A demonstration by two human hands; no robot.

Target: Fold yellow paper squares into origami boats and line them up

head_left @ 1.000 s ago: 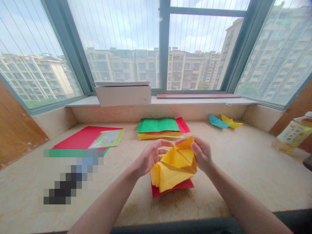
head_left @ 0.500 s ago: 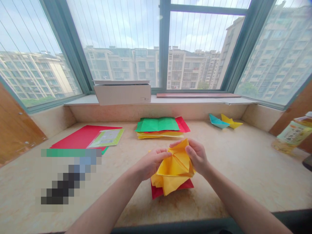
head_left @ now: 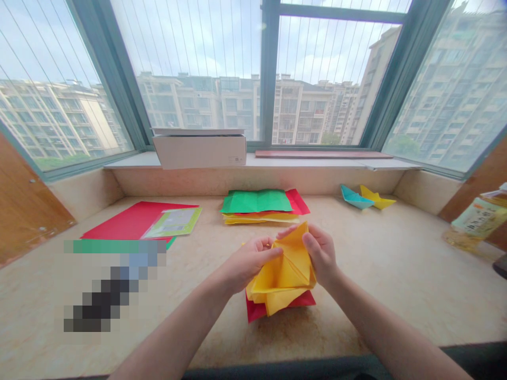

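Observation:
A partly folded yellow paper with several creased layers is held up between both hands. My left hand pinches its left side, with the thumb lying over the upper folds. On the other side, my right hand grips the tall upper flap, thumb in front and fingers behind. Beneath the yellow paper a red folded paper rests on the countertop, mostly covered. The fingertips behind the paper are hidden.
Behind my hands lies a stack of green, red and yellow paper. Red sheets and a green-edged packet lie left. Blue and yellow paper boats sit back right, near a bottle. A white box stands on the sill.
My left thumb has shifted slightly right across the folds of the yellow paper. The upper flap stands a little higher, and both hands keep their hold.

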